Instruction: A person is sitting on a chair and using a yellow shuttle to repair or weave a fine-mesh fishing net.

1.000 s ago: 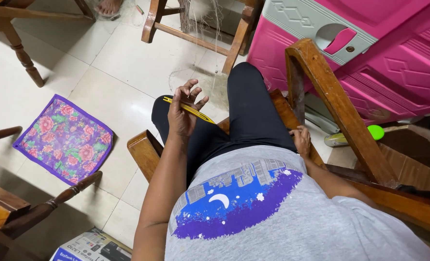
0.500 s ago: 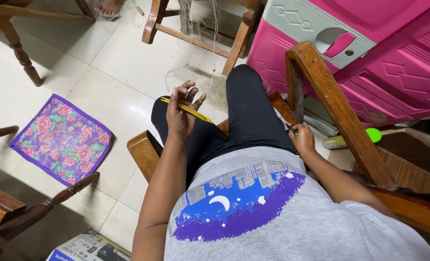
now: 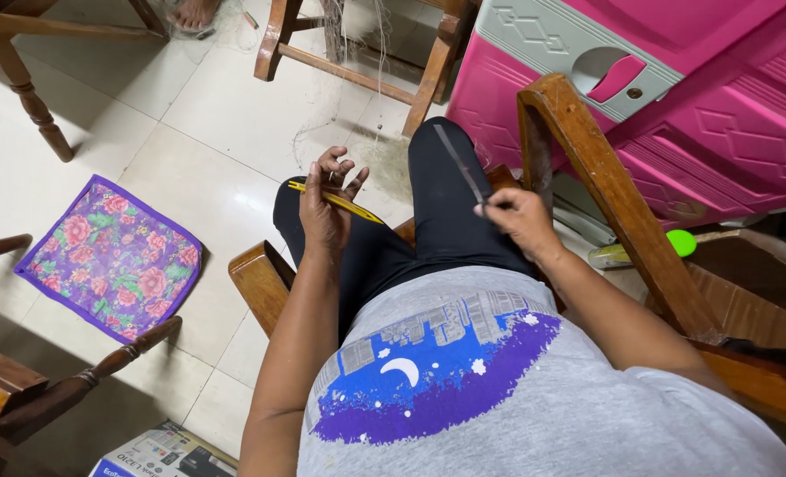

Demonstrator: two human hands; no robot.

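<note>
I sit in a wooden armchair (image 3: 260, 278) with black trousers and a grey printed shirt. My left hand (image 3: 324, 205) is raised over my left knee and grips a thin yellow stick-like tool (image 3: 344, 203) that lies across its fingers. My right hand (image 3: 518, 219) rests on my right thigh and pinches the near end of a flat dark strip (image 3: 460, 164), which slants up and away along the leg. Fine pale netting (image 3: 357, 141) lies on the floor beyond my knees, near the left hand.
A pink plastic cabinet (image 3: 667, 97) stands at the right behind the chair's tall wooden arm (image 3: 605, 194). A floral purple mat (image 3: 110, 256) lies on the tiled floor at left. Wooden chairs (image 3: 357, 62) stand ahead and at left; a printed cardboard box (image 3: 159, 455) is at the bottom.
My right hand has come up from beside the chair arm onto my thigh, now holding the dark strip. The left hand with the yellow tool stays nearly still.
</note>
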